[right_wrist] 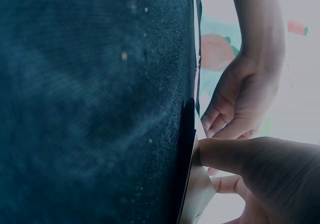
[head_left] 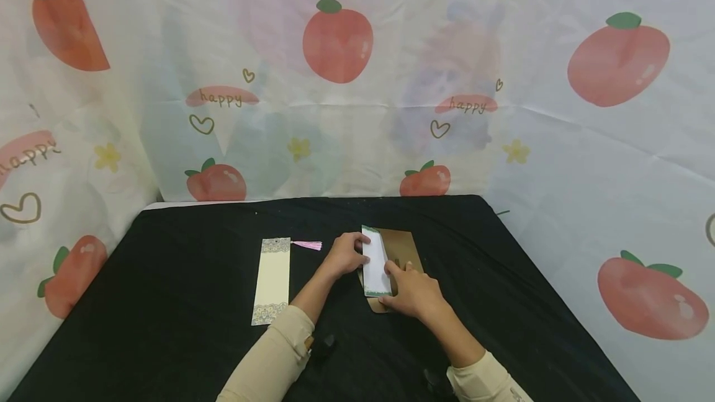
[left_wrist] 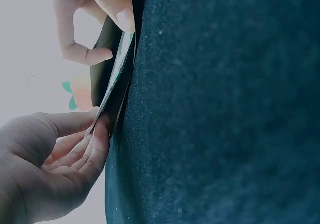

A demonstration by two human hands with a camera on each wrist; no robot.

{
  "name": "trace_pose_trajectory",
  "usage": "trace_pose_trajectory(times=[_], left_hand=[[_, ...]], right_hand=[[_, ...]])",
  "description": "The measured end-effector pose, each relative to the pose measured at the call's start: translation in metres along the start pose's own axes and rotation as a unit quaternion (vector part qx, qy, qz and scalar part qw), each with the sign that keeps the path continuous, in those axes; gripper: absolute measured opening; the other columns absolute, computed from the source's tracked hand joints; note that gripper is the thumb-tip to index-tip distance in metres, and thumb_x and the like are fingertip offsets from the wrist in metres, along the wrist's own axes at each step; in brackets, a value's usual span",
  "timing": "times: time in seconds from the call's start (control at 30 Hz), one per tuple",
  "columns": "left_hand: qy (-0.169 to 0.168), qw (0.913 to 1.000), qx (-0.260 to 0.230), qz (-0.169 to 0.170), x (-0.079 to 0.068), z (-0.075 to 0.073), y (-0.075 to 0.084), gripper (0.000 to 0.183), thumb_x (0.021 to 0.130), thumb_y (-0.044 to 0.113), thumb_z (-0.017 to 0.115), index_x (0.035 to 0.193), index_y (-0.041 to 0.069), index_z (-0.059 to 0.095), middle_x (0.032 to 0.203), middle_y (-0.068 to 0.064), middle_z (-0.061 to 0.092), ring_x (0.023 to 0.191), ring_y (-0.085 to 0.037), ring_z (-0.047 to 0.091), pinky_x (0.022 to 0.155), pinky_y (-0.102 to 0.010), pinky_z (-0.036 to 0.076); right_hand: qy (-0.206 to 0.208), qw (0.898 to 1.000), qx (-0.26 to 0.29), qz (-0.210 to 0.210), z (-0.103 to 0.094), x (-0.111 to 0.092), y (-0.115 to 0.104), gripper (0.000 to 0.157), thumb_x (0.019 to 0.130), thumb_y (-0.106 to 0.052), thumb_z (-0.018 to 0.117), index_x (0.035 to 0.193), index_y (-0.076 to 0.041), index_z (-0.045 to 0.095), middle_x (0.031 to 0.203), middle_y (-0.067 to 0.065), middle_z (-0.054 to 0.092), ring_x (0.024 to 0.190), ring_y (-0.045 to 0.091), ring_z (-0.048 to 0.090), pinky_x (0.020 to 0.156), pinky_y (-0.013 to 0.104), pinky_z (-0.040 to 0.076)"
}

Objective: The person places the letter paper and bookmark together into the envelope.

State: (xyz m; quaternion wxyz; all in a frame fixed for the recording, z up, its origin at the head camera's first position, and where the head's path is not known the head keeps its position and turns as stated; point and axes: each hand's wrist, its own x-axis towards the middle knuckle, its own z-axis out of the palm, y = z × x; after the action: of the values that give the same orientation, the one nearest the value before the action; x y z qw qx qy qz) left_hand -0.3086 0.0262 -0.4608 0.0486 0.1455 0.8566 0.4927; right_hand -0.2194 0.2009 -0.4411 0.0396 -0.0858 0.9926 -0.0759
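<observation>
A narrow white paper (head_left: 374, 268) with green patterned ends lies over a brown kraft envelope or card (head_left: 401, 242), right of centre in the head view. My left hand (head_left: 343, 254) pinches the paper's left edge, thumb on one face and fingers behind, as the left wrist view shows with the left hand (left_wrist: 60, 159). The right hand (head_left: 416, 291) rests at the paper's lower right. Its thumb (right_wrist: 220, 151) presses near the bottom edge, and its index finger touches the right side. Part of the brown piece is hidden under the paper and right hand.
To the left lies a cream bookmark (head_left: 272, 279) with grey lace-patterned ends and a pink tassel (head_left: 307, 245). A black cloth (head_left: 184, 303) covers the table. Behind it hangs a pale curtain (head_left: 357, 135) printed with red fruit.
</observation>
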Motion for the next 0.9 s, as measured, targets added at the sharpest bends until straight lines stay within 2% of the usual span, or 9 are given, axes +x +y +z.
trace_pose_trajectory(times=[0.37, 0.53, 0.9], left_hand=[[0.011, 0.9998, 0.014, 0.006, 0.0026, 0.0032, 0.0020, 0.046, 0.079, -0.008, 0.084, 0.123, -0.005, 0.069, 0.096, -0.016, 0.071, 0.067, -0.018, 0.066, 0.061, -0.031, 0.058], [0.014, 0.9998, 0.012, 0.000, 0.0047, 0.0047, 0.0028, 0.046, 0.078, -0.008, 0.085, 0.122, -0.005, 0.069, 0.097, -0.017, 0.071, 0.062, -0.017, 0.066, 0.059, -0.029, 0.057], [0.014, 0.9997, 0.015, -0.012, 0.0039, 0.0051, 0.0049, 0.046, 0.080, -0.006, 0.085, 0.123, -0.003, 0.070, 0.098, -0.016, 0.073, 0.064, -0.016, 0.067, 0.059, -0.028, 0.056]], right_hand=[[-0.006, 1.000, -0.001, 0.002, -0.0011, 0.0006, 0.0015, 0.069, 0.083, -0.045, 0.086, 0.139, -0.017, 0.058, 0.136, 0.034, 0.056, 0.101, 0.050, 0.066, 0.075, 0.063, 0.053], [-0.007, 1.000, -0.002, 0.002, -0.0011, 0.0015, 0.0016, 0.069, 0.083, -0.045, 0.085, 0.140, -0.016, 0.057, 0.136, 0.034, 0.056, 0.101, 0.050, 0.066, 0.075, 0.063, 0.053], [-0.005, 1.000, -0.005, -0.001, -0.0003, 0.0011, 0.0015, 0.072, 0.084, -0.046, 0.085, 0.143, -0.017, 0.056, 0.135, 0.032, 0.057, 0.097, 0.047, 0.067, 0.073, 0.061, 0.054]])
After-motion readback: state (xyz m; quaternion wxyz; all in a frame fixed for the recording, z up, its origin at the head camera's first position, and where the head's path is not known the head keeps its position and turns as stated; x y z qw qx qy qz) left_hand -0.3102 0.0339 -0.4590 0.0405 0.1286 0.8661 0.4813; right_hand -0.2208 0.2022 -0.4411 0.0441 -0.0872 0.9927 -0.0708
